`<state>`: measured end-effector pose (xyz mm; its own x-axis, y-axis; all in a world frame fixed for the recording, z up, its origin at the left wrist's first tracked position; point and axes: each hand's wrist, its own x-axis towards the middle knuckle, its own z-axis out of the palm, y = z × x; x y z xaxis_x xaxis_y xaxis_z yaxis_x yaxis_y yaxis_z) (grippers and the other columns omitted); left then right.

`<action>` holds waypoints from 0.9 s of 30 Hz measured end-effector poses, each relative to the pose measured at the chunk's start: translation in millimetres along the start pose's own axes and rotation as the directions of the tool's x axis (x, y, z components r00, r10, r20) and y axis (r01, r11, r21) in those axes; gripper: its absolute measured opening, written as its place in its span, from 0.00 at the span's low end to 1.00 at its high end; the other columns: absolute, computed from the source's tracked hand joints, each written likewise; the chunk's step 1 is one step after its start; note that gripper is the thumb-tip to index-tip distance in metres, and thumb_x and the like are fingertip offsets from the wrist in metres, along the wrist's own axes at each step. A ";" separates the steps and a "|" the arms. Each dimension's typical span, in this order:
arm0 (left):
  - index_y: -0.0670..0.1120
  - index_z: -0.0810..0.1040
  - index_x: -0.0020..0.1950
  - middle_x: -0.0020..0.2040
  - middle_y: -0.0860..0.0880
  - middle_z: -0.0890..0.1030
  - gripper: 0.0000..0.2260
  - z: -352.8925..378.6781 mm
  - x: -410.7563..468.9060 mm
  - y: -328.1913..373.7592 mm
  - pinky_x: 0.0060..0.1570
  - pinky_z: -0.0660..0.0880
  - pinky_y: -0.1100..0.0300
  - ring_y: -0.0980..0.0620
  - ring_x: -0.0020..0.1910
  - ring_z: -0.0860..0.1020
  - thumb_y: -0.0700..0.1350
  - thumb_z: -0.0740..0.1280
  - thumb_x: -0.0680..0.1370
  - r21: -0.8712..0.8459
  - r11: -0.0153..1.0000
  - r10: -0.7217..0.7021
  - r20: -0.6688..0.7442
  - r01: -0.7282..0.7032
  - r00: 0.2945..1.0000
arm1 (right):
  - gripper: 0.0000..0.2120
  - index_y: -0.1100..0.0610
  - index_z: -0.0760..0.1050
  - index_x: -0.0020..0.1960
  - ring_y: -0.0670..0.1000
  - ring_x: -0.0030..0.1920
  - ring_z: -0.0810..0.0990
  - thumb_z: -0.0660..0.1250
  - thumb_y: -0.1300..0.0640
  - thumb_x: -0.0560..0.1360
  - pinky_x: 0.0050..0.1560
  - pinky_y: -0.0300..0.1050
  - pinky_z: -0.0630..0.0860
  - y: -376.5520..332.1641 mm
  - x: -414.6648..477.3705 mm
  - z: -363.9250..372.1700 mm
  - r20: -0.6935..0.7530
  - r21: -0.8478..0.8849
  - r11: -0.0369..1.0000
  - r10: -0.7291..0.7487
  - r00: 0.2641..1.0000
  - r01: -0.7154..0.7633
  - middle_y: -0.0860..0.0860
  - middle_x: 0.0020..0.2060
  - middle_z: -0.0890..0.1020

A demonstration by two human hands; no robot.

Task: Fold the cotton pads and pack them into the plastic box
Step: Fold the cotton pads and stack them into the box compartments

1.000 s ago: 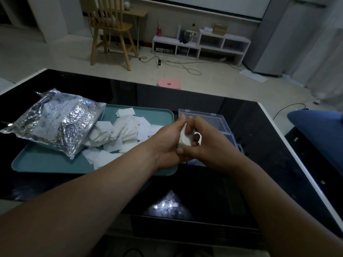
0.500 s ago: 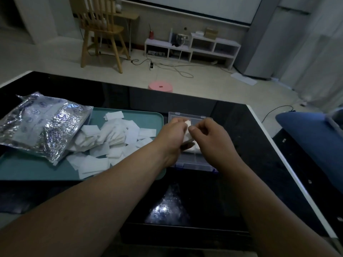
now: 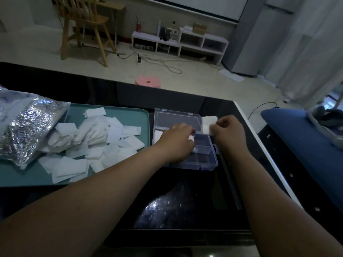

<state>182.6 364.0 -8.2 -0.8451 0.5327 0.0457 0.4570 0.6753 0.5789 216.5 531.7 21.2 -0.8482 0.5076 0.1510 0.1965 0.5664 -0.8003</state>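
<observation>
Your two grips, which met on one wad of cotton a moment ago, have parted. Your left grip (image 3: 174, 141) has dropped over the plastic box (image 3: 207, 158) at centre frame and pinches a small folded pad (image 3: 191, 139) at its fingertips, just above the middle compartments. Your right grip (image 3: 228, 129) has swung to the right of the open lid and pinches a flat pad (image 3: 208, 122) by its near edge, clear of the box. So one pad looks ready to go in, and the next one waits unfolded. Another white pad (image 3: 157, 135) already lies in the box's left compartment. Left of the box, the teal tray (image 3: 130, 112) holds a loose pile of pads (image 3: 96, 138), so much of the job remains. A foil bag (image 3: 24, 127) lies over the tray's left end on the dark bench (image 3: 185, 191).
</observation>
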 end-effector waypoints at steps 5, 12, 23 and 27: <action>0.49 0.74 0.67 0.68 0.45 0.75 0.16 15.4 -0.1 -6.3 0.63 0.68 0.45 0.41 0.67 0.72 0.49 0.61 0.81 0.225 0.974 0.007 0.072 -0.023 0.997 | 0.05 0.49 0.75 0.49 0.51 0.45 0.82 0.70 0.57 0.76 0.50 0.58 0.83 14.6 -2.4 15.4 0.060 -0.220 0.975 -0.026 0.998 0.039 0.46 0.44 0.81; 0.49 0.72 0.68 0.67 0.46 0.74 0.17 18.2 1.6 -6.1 0.64 0.66 0.45 0.42 0.67 0.72 0.50 0.62 0.80 0.247 0.969 -0.001 0.074 -0.017 0.997 | 0.05 0.49 0.74 0.45 0.52 0.42 0.81 0.69 0.56 0.76 0.47 0.58 0.83 15.9 -0.9 23.6 0.115 -0.410 0.908 -0.044 0.992 0.088 0.47 0.41 0.80; 0.52 0.65 0.77 0.72 0.45 0.68 0.26 22.9 7.1 -1.8 0.67 0.65 0.41 0.41 0.72 0.66 0.54 0.62 0.80 0.290 0.957 -0.026 0.092 -0.002 0.995 | 0.02 0.50 0.76 0.49 0.53 0.44 0.80 0.65 0.53 0.78 0.55 0.57 0.79 18.9 1.8 33.3 0.135 -0.643 0.744 -0.124 0.983 0.182 0.48 0.42 0.81; 0.55 0.62 0.79 0.74 0.45 0.66 0.27 23.0 8.7 -0.7 0.69 0.63 0.40 0.40 0.73 0.65 0.55 0.62 0.80 0.322 0.946 -0.015 0.105 -0.020 0.994 | 0.07 0.50 0.78 0.56 0.55 0.53 0.77 0.67 0.51 0.78 0.55 0.54 0.75 24.0 4.0 34.4 0.136 -0.710 0.666 -0.189 0.973 0.228 0.51 0.50 0.79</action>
<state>181.3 379.9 -27.0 -0.8181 0.5730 -0.0484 0.5387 0.7931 0.2844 200.9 525.0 -17.4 -0.9289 0.2986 0.2192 0.2862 0.9542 -0.0871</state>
